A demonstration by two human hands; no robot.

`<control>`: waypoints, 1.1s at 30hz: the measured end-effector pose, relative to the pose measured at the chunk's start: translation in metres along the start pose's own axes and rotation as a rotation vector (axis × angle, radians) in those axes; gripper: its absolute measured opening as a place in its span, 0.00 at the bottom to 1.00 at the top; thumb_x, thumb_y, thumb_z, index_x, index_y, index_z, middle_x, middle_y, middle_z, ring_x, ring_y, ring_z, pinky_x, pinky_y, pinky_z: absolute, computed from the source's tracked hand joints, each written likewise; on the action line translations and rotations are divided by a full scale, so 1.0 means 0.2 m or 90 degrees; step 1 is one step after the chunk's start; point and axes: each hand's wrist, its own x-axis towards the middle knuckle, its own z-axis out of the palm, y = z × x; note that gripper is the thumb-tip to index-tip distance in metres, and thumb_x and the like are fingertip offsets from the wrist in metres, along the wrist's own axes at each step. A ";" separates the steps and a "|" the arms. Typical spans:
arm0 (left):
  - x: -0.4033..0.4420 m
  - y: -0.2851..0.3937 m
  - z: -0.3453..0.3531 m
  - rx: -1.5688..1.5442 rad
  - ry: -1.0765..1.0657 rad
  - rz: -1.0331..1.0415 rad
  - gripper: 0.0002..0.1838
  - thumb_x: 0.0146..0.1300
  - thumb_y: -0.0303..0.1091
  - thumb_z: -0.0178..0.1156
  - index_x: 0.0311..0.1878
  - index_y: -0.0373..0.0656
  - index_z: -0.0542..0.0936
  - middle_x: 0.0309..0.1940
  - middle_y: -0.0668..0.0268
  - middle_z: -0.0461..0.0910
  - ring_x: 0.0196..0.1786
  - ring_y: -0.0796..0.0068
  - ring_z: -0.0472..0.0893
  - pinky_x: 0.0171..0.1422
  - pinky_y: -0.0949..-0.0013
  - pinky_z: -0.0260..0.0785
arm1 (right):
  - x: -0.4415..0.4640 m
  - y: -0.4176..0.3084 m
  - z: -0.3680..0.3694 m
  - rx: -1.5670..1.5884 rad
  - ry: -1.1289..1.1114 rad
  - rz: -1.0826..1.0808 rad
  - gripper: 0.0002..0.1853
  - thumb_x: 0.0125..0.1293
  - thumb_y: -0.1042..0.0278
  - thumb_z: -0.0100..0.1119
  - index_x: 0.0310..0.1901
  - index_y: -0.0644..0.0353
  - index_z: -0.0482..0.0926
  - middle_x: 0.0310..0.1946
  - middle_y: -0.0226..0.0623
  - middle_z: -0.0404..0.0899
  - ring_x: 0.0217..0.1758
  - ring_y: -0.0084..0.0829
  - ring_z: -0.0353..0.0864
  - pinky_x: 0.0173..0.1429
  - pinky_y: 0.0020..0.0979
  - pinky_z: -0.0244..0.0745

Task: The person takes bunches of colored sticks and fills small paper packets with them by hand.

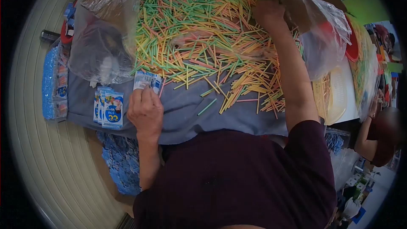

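My left hand [146, 108] is closed, thumb and fingertips pinching the lower edge of a small white and blue packet [147, 77]. That packet lies at the near left edge of a big heap of thin green, yellow, orange and pink sticks [190, 12]. Several similar printed packets [112, 109] overlap on the grey cloth [182, 116], left of this hand. Stretched out to the far right, my right hand [269, 12] is down at the heap beside the clear plastic. Its fingers are in shadow and I cannot make out their grip.
Clear plastic bagging [101, 46] flanks the heap on the left, and more plastic [324, 34] on the right. A blue packet bundle [55, 82] stands far left. A cream basket [333, 97] sits at right. Blue wrappers [121, 161] fill a box below. Another person [379, 138] is at far right.
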 end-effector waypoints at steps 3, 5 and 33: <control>-0.02 -0.02 -0.01 -0.130 0.043 -0.027 0.04 0.56 0.25 0.67 0.35 0.39 0.84 0.30 0.60 0.79 0.33 0.57 0.79 0.38 0.57 0.72 | 0.03 0.03 0.04 0.035 -0.085 0.005 0.15 0.66 0.60 0.58 0.45 0.59 0.86 0.46 0.48 0.85 0.50 0.51 0.85 0.53 0.52 0.80; -0.02 -0.03 -0.04 -0.183 0.033 -0.058 0.04 0.56 0.25 0.68 0.35 0.39 0.84 0.30 0.61 0.79 0.34 0.57 0.79 0.38 0.58 0.71 | 0.06 0.15 0.26 0.082 0.081 -0.132 0.10 0.62 0.62 0.57 0.31 0.59 0.82 0.29 0.47 0.83 0.34 0.47 0.86 0.34 0.48 0.82; 0.00 -0.15 -0.13 -0.415 -0.133 -0.131 0.05 0.57 0.22 0.67 0.37 0.37 0.85 0.32 0.62 0.81 0.40 0.60 0.79 0.43 0.61 0.71 | -0.25 0.18 0.00 0.781 -0.079 0.005 0.15 0.73 0.54 0.60 0.46 0.58 0.84 0.28 0.31 0.80 0.31 0.26 0.78 0.37 0.35 0.72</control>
